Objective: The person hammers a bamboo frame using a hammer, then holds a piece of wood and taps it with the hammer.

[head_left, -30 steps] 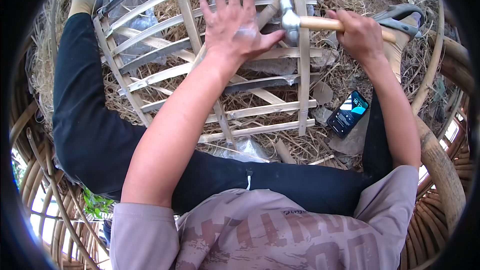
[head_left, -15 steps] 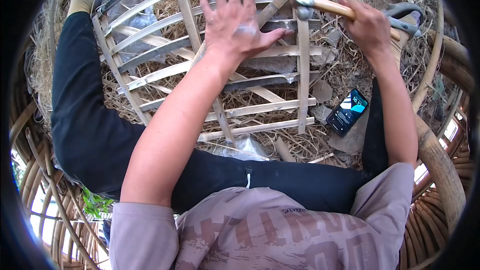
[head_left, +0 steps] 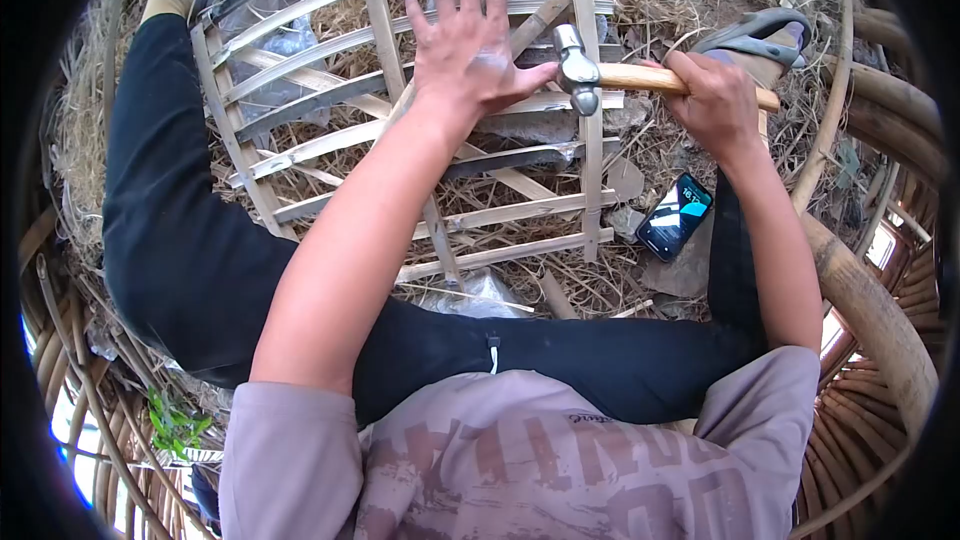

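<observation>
My left hand (head_left: 470, 65) lies with its fingers spread on a lattice of pale and dark strips (head_left: 320, 145), which rests on the straw-covered ground. My right hand (head_left: 712, 100) is wrapped round the wooden handle of a ball-peen hammer (head_left: 578, 70). The metal head is over the lattice's right upright strip (head_left: 592, 170), just right of my left thumb; whether it touches the strip I cannot tell.
A lit phone (head_left: 675, 217) lies on a flat stone right of the lattice. My black-trousered legs (head_left: 160, 190) surround the work on both sides. Clear plastic (head_left: 265, 30) lies under the lattice's left part. Curved poles (head_left: 870, 310) stand at the right.
The hammer rose from the strip and then came back lower over it. My left hand stays spread on the lattice. The whole view has shifted slightly.
</observation>
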Demonstrator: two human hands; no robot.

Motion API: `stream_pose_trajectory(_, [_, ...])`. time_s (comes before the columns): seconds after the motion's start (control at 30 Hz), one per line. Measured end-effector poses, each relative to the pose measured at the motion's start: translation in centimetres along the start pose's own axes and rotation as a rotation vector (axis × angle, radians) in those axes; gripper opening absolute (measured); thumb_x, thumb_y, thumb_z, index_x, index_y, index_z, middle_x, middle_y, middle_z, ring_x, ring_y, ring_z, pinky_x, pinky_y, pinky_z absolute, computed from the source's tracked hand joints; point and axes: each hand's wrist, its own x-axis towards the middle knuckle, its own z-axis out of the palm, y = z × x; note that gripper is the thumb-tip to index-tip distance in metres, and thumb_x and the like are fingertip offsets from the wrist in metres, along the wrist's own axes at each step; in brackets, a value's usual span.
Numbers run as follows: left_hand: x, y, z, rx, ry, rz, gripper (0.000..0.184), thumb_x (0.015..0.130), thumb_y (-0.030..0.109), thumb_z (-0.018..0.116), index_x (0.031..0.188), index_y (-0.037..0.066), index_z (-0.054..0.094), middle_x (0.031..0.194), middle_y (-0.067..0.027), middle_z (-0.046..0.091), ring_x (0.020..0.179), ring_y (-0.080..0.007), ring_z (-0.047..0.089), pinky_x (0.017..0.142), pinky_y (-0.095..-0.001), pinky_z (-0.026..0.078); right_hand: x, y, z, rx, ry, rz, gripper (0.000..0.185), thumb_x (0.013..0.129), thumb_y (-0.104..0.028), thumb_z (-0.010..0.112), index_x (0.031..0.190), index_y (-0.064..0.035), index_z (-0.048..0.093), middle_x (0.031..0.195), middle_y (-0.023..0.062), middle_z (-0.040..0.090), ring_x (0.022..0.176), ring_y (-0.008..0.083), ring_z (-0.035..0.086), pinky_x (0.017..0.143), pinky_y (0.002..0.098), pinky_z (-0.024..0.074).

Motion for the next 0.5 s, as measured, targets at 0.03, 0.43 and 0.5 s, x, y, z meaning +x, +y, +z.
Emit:
stream_pose_trajectory(0.03, [-0.1,-0.1,0.6,0.005,-0.002,-0.003,0.137,0.063,0.077,0.077,0.162,0.0,0.022,0.168,-0.03,0.014,0.155,-0.0515,0.012,0.113,-0.0758,0.026,0.2,0.1,0.0,-0.031,0.017,-0.036,0.027,0.092,-0.019,0.072,0.076,-0.0059,0.055,0.066,0.0116,0.06,0.061,0.0322,0.063,0.053,0.0449,0.0461])
stream_pose_trajectory(0.43, [-0.4,0.3,1.1,0.012,-0.017,-0.021,0.132,0.065,0.076,0.074,0.162,0.002,0.023,0.169,-0.0291,0.012,0.155,-0.0527,0.011,0.114,-0.0754,0.025,1.1,2.6,2.9,-0.13,0.134,-0.187,0.029,0.096,-0.023,0.071,0.074,-0.0096,0.059,0.06,0.005,0.057,0.052,0.0241,0.062,0.049,0.039,0.0488])
stream_pose_trajectory(0.5, [-0.2,0.3,0.8,0.008,-0.041,-0.03,0.133,0.065,0.076,0.075,0.162,0.002,0.023,0.169,-0.0289,0.012,0.155,-0.0526,0.011,0.114,-0.0749,0.026,1.2,2.8,3.3,-0.135,0.168,-0.218,0.028,0.096,-0.025,0.071,0.074,-0.0113,0.06,0.059,0.0039,0.059,0.052,0.0224,0.064,0.048,0.0378,0.0497])
